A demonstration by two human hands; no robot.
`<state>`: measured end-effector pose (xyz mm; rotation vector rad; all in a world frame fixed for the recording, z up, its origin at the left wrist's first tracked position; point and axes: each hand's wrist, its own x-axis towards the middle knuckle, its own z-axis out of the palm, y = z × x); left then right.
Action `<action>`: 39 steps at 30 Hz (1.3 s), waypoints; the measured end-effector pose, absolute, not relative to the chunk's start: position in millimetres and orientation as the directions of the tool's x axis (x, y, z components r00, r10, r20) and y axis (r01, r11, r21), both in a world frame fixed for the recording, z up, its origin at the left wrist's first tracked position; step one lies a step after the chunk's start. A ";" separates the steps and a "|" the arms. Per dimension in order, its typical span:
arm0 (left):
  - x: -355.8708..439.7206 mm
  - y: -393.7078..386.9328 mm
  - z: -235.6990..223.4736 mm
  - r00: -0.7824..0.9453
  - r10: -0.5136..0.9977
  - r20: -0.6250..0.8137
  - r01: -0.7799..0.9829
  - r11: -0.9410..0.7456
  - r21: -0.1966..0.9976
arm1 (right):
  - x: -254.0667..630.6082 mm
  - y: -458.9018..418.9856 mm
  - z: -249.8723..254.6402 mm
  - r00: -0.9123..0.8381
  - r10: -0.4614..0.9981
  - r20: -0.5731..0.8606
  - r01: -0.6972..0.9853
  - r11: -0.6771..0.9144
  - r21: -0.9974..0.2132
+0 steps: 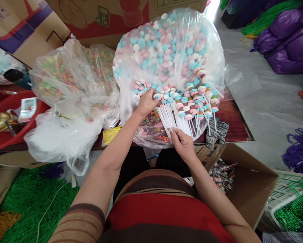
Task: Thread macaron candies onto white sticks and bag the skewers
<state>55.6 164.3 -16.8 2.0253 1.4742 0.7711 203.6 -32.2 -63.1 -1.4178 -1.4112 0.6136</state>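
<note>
My left hand [146,104] reaches into the mouth of a big clear plastic bag [178,71], its thumb and fingers pinched on a pale blue and white candy [156,96]. Around it lie loose pink, blue and white candies [168,91]. My right hand [183,144] is closed with thumb and finger on the lower end of a white stick; the stick's upper part is hard to tell from the others. A fan of white sticks [165,118] lies between my hands. To the right, several candy skewers [195,98] are piled, their sticks pointing toward me.
Left of the bag are bags of orange-green candies [65,74], a white plastic bag [62,135], yellow ties [111,135] and a red basin [37,118]. A striped glove [217,133] lies at the table's right. Below stands a cardboard box [252,185] holding wrapped sweets.
</note>
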 end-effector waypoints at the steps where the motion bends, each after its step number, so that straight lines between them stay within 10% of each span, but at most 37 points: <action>1: 52.1 157.1 -14.6 0.198 0.970 0.139 0.558 -0.228 0.798 | 205.0 -33.6 -59.8 0.197 0.948 0.248 0.396 0.155 -0.905; 6: 35.7 108.7 -8.1 0.113 0.993 -0.042 0.071 0.035 0.997 | 204.9 -34.1 -35.4 0.175 0.972 0.160 0.336 0.094 -0.937; 14: 34.6 56.6 -12.8 0.076 0.989 -0.126 -0.158 0.137 0.978 | 182.4 -21.7 -12.4 0.075 0.969 0.234 0.432 0.180 -0.884; 21: 34.0 44.2 -18.8 0.062 0.997 -0.039 -0.042 0.042 0.998 | 180.2 -28.6 -12.6 0.082 0.969 0.233 0.516 0.159 -0.842; 31: 28.5 29.7 -28.3 0.065 0.826 0.560 0.468 -0.521 0.714 | 176.1 -35.5 2.6 0.060 0.981 0.186 0.490 0.133 -0.861; 39: 31.0 20.0 -32.4 0.063 0.846 0.529 0.465 -0.494 0.735 | 172.1 -37.9 -6.4 0.097 0.982 0.163 0.438 0.105 -0.893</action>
